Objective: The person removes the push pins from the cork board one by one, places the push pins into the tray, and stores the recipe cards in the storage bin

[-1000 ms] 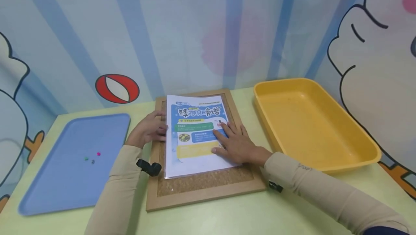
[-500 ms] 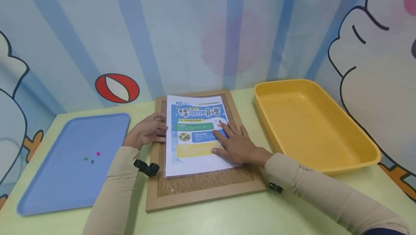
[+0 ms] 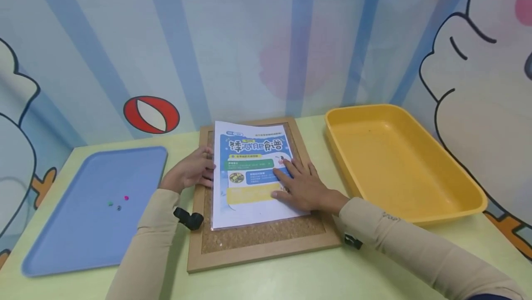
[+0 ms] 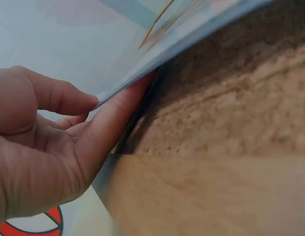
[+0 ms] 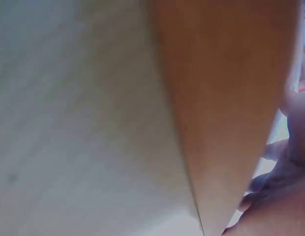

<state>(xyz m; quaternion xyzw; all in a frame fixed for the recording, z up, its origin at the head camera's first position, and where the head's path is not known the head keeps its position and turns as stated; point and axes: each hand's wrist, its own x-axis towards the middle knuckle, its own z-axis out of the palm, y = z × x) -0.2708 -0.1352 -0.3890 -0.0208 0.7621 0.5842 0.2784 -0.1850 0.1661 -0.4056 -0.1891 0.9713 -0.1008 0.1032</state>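
Observation:
A printed laminated sheet (image 3: 249,210) with a blue heading and coloured boxes lies on a wood-framed cork board (image 3: 270,231). At the sheet's left edge, my left hand (image 3: 189,170) pinches it. The left wrist view shows one digit of the left hand (image 4: 54,137) going under the sheet (image 4: 83,44) and another against its edge, with cork just below. My right hand (image 3: 305,189) rests flat on the sheet's right side, fingers spread, covering part of the print. In the right wrist view, only part of the right hand (image 5: 275,196) shows beside the wooden frame (image 5: 221,98).
To the left lies a blue tray (image 3: 79,240) bearing a pink bit (image 3: 126,197), a green bit (image 3: 110,203) and a grey bit (image 3: 118,207), too small to identify. A deep yellow tray (image 3: 399,166) stands right of the board. A patterned wall rises behind the table (image 3: 266,281).
Both hands keep nearly the same places on the sheet. The whole head view has shifted slightly; the sheet and board show no clear movement.

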